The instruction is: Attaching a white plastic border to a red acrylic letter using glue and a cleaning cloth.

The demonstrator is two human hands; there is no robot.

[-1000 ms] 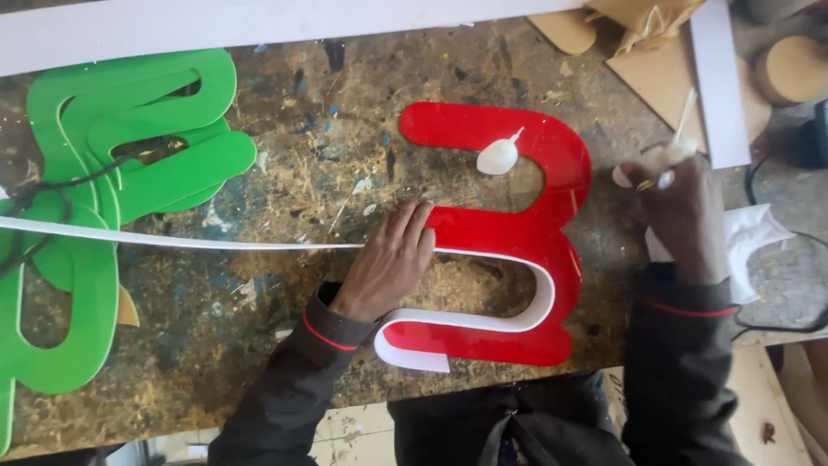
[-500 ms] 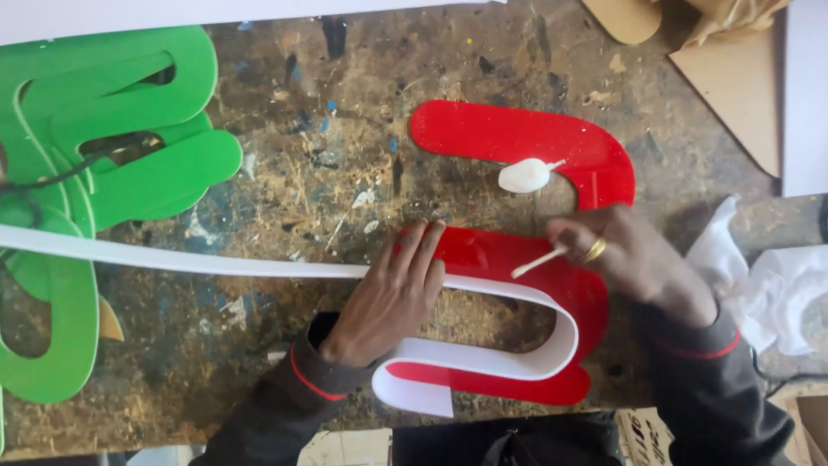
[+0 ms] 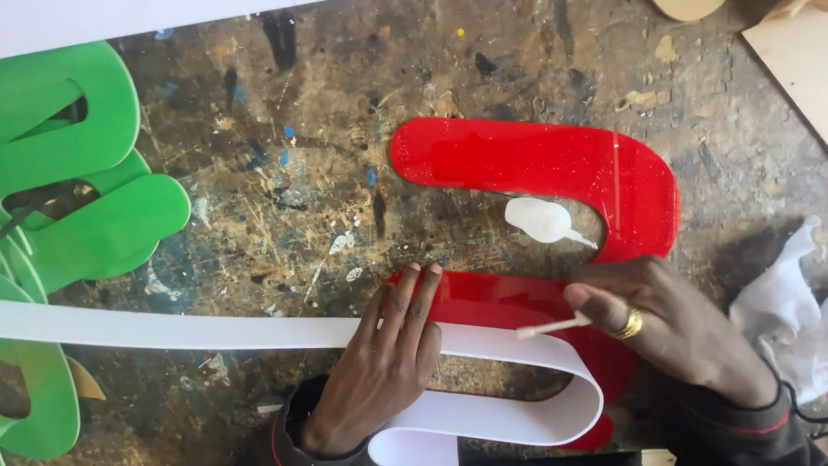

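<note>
A glossy red curved acrylic shape (image 3: 552, 164) lies flat on a paint-stained worktable (image 3: 302, 173). A long white plastic strip (image 3: 172, 330) stands on edge along the red shape's inner curve and bends round at the right. My left hand (image 3: 384, 362) presses flat against this strip, fingers together, touching the red piece. My right hand (image 3: 673, 324), with a gold ring, pinches a thin white stick (image 3: 552, 326) whose tip rests at the strip's top edge. A small white squeeze bottle (image 3: 542, 220) lies on its side in the red shape's hollow.
Green acrylic shapes (image 3: 78, 173) are stacked at the left. A white board (image 3: 129, 17) runs along the far edge. Crumpled white cloth (image 3: 789, 311) sits at the right, and a pale wooden board (image 3: 793, 60) fills the upper right corner.
My right hand came down from the upper right with the stick and now holds it at the white strip. The view moved closer. My left hand stays on the strip.
</note>
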